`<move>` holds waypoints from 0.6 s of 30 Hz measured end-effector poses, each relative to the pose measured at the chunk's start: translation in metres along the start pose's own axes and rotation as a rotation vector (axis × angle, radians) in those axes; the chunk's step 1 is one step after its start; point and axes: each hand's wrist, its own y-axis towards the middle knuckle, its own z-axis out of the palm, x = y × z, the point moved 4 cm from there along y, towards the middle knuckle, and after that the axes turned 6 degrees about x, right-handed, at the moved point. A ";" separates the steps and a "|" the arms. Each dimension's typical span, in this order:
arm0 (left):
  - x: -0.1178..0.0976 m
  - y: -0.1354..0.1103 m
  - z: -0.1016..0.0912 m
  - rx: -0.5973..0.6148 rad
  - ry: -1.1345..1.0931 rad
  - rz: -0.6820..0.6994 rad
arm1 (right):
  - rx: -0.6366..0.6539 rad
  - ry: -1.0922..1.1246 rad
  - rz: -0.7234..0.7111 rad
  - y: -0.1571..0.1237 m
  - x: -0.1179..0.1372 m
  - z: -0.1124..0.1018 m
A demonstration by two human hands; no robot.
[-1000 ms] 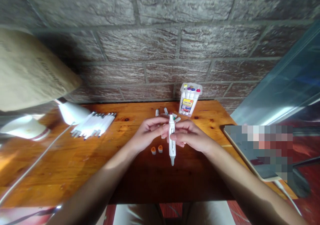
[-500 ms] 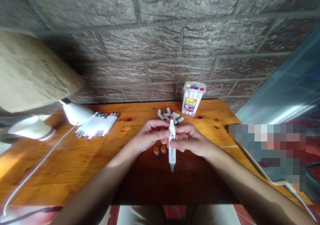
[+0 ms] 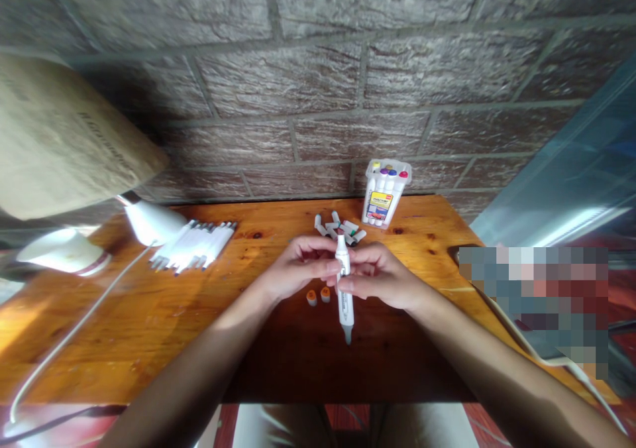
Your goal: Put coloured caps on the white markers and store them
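Both my hands meet over the middle of the wooden table (image 3: 149, 315) and hold one white marker (image 3: 344, 302) upright. My left hand (image 3: 298, 266) pinches its upper part from the left. My right hand (image 3: 380, 276) is wrapped round its middle from the right. The marker's grey tip points toward me. Two orange caps (image 3: 318, 296) lie on the table just under my left hand. Several loose caps (image 3: 340, 227) lie beyond my fingers.
A clear box of markers (image 3: 383, 193) stands at the table's back edge by the brick wall. A row of uncapped white markers (image 3: 196, 246) lies at the back left. A white lamp (image 3: 64, 252) with its cable sits at the far left.
The marker and both hands have shifted very slightly; the grip is the same. The view moved a little, nothing else on the table changed.
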 end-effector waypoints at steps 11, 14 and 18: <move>0.000 -0.001 0.001 -0.028 -0.019 -0.041 | 0.007 0.002 -0.005 0.001 0.006 0.001; 0.000 -0.001 0.001 -0.025 -0.030 -0.034 | 0.010 0.014 0.000 0.001 0.006 0.001; 0.000 0.000 0.003 -0.018 -0.060 -0.026 | 0.008 0.003 0.011 0.000 0.003 0.000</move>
